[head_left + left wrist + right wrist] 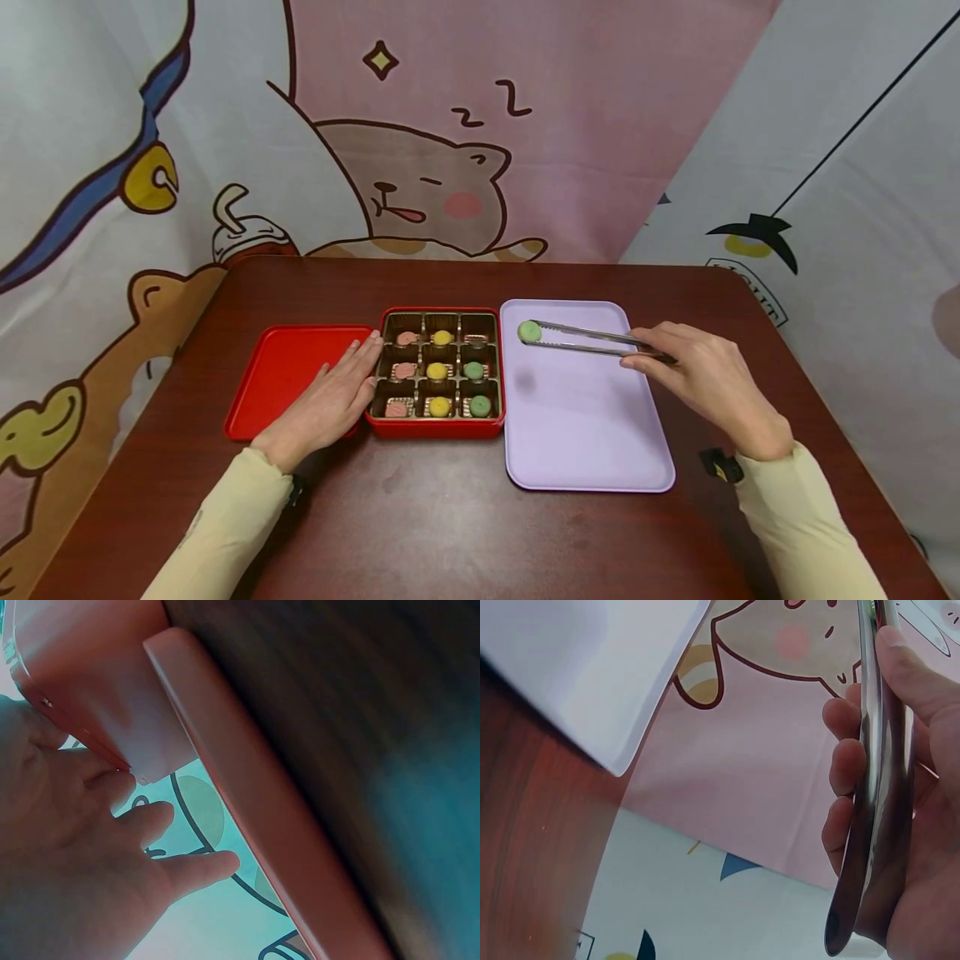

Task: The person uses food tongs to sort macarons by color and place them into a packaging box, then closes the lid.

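Note:
In the head view my right hand grips metal tongs over the lilac tray. The tongs' tips pinch a light green macaron above the tray's back left corner. The right wrist view shows thumb and fingers curled round the tongs' handle. My left hand lies with straight fingers against the left edge of a red box. Its gold divided insert has pink macarons on the left, yellow ones in the middle and green ones on the right. The back right compartment is bare.
The lilac tray stands right beside the box. A red lid lies on the brown table to the left, partly under my left hand and forearm in this view. A cartoon-printed curtain hangs behind the table.

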The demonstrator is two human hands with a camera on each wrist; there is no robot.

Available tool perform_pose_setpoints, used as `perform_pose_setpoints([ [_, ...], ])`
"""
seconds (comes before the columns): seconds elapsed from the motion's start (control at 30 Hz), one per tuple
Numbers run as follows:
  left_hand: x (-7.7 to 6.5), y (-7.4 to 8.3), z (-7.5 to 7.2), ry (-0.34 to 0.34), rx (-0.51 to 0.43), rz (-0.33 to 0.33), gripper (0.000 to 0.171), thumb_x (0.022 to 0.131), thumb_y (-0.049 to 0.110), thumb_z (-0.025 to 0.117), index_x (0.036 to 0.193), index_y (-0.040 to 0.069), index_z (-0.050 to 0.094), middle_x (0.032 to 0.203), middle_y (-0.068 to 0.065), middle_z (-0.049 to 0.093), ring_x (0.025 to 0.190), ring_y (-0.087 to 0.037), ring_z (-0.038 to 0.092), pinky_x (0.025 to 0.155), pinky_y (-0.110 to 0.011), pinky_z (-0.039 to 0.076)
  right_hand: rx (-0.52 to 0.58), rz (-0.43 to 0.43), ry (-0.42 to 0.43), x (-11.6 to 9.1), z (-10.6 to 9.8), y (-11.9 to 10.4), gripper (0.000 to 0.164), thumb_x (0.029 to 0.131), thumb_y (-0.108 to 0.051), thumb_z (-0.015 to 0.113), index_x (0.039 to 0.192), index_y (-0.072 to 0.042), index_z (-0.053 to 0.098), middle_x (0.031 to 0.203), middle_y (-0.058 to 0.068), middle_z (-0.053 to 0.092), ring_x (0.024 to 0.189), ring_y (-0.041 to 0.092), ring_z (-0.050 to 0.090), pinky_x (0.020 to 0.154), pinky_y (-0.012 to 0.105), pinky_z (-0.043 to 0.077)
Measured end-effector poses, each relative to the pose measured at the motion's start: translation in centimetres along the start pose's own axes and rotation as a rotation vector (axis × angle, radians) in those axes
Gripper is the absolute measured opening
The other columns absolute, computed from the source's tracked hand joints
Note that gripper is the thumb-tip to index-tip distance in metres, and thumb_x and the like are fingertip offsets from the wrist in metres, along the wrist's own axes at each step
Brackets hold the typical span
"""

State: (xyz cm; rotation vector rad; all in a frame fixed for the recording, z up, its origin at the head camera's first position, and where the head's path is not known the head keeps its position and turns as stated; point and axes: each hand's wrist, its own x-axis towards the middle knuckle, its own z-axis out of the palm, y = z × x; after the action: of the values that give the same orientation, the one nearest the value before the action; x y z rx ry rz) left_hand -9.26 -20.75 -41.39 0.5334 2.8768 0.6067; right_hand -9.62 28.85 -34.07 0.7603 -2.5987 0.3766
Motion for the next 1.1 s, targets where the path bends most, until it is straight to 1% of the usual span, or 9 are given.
perform_pose_setpoints([
  [0.17, -0.1, 0.0, 0.0, 0.004, 0.000, 0.010, 0.068, 0.110, 0.031, 0.043, 0.167, 0.012, 0.014, 0.173, -0.008, 0.011, 0.157, -0.039, 0.013, 0.117, -0.073, 0.018, -0.001, -0.009, 0.003, 0.9, 0.5, -0.3, 0.037, 0.077, -0.024, 0.092, 0.109, -0.013, 0.079, 0.087, -0.006, 0.067, 0.067, 0.007, 0.050, 0.056, 0.030, 0.043],
  [0.4, -0.1, 0.0, 0.0, 0.004, -0.001, 0.013, 0.068, 0.110, 0.032, 0.044, 0.167, 0.012, 0.014, 0.173, -0.009, 0.011, 0.157, -0.039, 0.014, 0.117, -0.073, 0.018, 0.015, -0.023, 0.016, 1.9, 1.3, -0.6, 0.031, 0.079, -0.026, 0.090, 0.105, -0.014, 0.078, 0.086, -0.009, 0.065, 0.068, 0.006, 0.050, 0.056, 0.031, 0.044],
  [0.8, 0.0, 0.0, 0.0, 0.003, -0.002, 0.000, 0.068, 0.109, 0.032, 0.044, 0.167, 0.012, 0.014, 0.173, -0.009, 0.012, 0.157, -0.039, 0.014, 0.117, -0.073, 0.019, 0.038, -0.035, -0.012, 3.7, 2.4, -1.2, 0.034, 0.083, -0.032, 0.087, 0.110, -0.013, 0.079, 0.088, -0.004, 0.070, 0.068, 0.010, 0.055, 0.057, 0.034, 0.047],
  [0.97, 0.0, 0.1, 0.0, 0.012, -0.004, 0.009, 0.067, 0.110, 0.031, 0.042, 0.167, 0.011, 0.015, 0.173, -0.009, 0.012, 0.157, -0.039, 0.015, 0.117, -0.073, 0.019, 0.035, -0.037, -0.030, 4.3, 3.0, -1.4, 0.037, 0.083, -0.035, 0.086, 0.112, -0.013, 0.079, 0.092, -0.001, 0.073, 0.068, 0.011, 0.058, 0.057, 0.036, 0.049],
  [1.1, 0.0, 0.1, 0.0, 0.009, -0.002, 0.004, 0.067, 0.110, 0.032, 0.043, 0.167, 0.011, 0.015, 0.173, -0.008, 0.012, 0.157, -0.038, 0.014, 0.117, -0.073, 0.019, 0.017, -0.040, -0.043, 4.7, 3.6, -1.4, 0.039, 0.083, -0.038, 0.085, 0.112, -0.012, 0.079, 0.093, 0.000, 0.073, 0.068, 0.013, 0.059, 0.055, 0.038, 0.050],
])
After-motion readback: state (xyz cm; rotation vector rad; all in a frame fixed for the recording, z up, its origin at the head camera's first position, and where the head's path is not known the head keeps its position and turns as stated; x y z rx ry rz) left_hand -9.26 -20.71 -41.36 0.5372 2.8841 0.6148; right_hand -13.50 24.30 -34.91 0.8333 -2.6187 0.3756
